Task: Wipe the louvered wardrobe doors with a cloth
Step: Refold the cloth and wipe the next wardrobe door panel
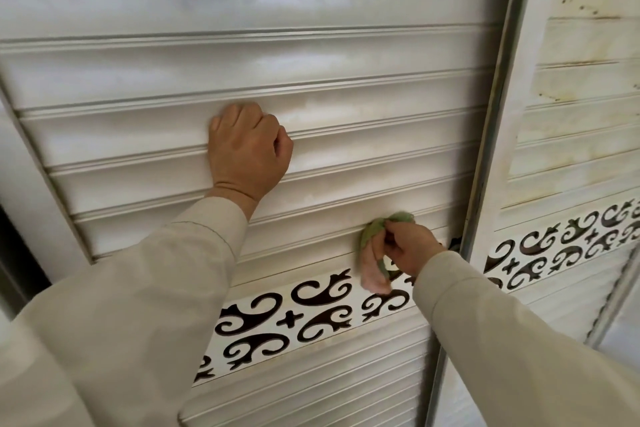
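Item: my left hand [247, 149]. Fingers curled under into a fist, nothing held in it, knuckles set against a slat of the near louvered door [363, 55]. My cream sleeve [149, 288] covers the arm up to the wrist.

Item: my right hand [410, 246]. Lower than the left and off to its right, fingers and thumb pinched round the cloth [375, 253].

Item: the cloth. Bunched; green at the top where it meets the slat above my right fingers, pink where it hangs below them, its loose end trailing over the scrollwork band [304, 312]. It touches the door just left of my right hand, on the lowest slats of the upper panel.

Item: near louvered door. White, wide horizontal slats filling the area above and around both hands; cloudy streaks show on the slats to the right of my left hand.

Item: scrollwork band. White strip with dark cut-out curls, running beneath my right hand and under both forearms. Finer slats continue below it.

Item: metal frame edge [491, 135]. Upright strip just right of my right hand.

Item: second louvered door [581, 107]. Beyond that strip, further right; yellowish-brown stains and dark specks on its slats, its own scrollwork band at the level of my right hand.
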Action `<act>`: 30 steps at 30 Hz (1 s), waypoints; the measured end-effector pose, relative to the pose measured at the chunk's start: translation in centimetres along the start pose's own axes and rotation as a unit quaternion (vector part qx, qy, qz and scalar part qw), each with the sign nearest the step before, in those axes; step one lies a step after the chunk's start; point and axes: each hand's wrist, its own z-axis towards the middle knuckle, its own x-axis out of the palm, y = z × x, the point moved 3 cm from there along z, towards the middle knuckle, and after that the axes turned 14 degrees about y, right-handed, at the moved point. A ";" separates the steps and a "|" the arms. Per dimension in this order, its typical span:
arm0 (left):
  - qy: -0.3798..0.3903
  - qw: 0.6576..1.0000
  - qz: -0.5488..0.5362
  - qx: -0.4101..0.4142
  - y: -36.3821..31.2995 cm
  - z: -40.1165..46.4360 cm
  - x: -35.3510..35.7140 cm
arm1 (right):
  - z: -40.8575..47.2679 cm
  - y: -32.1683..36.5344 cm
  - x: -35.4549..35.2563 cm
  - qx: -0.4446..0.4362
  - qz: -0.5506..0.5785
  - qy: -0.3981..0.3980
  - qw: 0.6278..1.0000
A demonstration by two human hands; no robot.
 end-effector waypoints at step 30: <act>0.017 0.992 0.074 0.098 -3.0 3.1 1.5 | -2.9 3.9 -2.7 -0.079 0.074 -0.139 0.984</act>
